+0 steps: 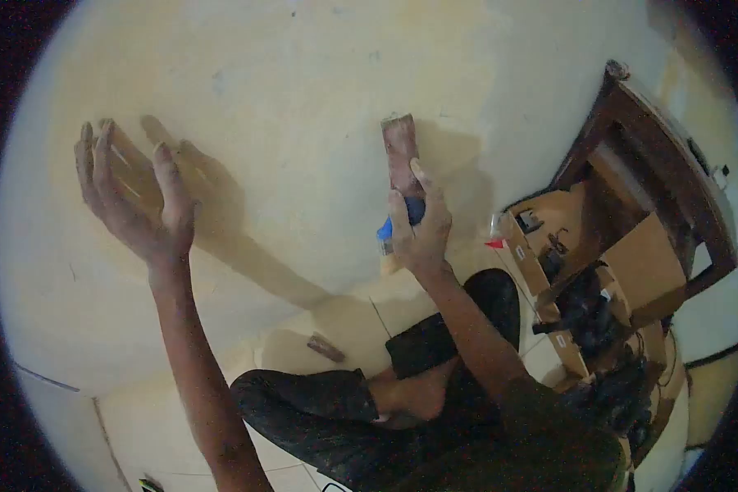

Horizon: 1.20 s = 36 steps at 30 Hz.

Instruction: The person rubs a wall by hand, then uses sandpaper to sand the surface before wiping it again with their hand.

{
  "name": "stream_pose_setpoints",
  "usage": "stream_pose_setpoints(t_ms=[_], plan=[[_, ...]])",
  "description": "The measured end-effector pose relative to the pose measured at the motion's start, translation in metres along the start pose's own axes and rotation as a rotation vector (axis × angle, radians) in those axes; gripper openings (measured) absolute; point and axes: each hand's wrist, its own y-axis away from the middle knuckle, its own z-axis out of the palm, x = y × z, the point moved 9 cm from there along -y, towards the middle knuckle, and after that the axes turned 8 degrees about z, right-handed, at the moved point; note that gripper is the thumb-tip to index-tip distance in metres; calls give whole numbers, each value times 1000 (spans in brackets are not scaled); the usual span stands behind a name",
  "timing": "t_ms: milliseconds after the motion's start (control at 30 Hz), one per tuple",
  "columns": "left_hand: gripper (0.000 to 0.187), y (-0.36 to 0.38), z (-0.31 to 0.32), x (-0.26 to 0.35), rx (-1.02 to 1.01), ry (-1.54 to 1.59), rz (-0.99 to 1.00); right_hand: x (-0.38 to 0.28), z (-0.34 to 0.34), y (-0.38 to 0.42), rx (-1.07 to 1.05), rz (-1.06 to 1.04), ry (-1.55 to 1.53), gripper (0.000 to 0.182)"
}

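Seated cross-legged on the pale tiled floor (172,426), in dark trousers, you face a pale, yellowish wall (303,74). Right hand (422,234): partly closed, thumb and fingers pinched around the lower part of a flat, reddish-brown, oblong block (400,148). Block roughly upright, leaning slightly, its upper end pointing up the wall; a broad shadow falls to its right. Contact between block and wall cannot be told. Just beside this hand, on its left, and partly hidden by it: a small object with a bright blue part (384,230) and a paler, beige lower end; its type and whether the hand touches it are unclear. Left hand (135,213): raised, open and empty, fingers extended and thumb well apart from them, in front of the wall, with its shadow cast to the right. A small brown oblong piece (326,348) lies on the floor near the edge that meets the wall, between that edge and your bent legs. To the right, an open brown cardboard box (652,266) holds or adjoins dark items (582,307), too tangled to identify. A dark brown wooden furniture frame (668,156) stands tilted in view behind it. A small red object (494,243) shows near the box's left edge.
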Motion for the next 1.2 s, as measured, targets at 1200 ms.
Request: stream_pose_setpoints(t_ms=[1200], plan=[[76, 32, 45, 6, -178, -305, 114, 36, 25, 1, -22, -144, 12, 48]])
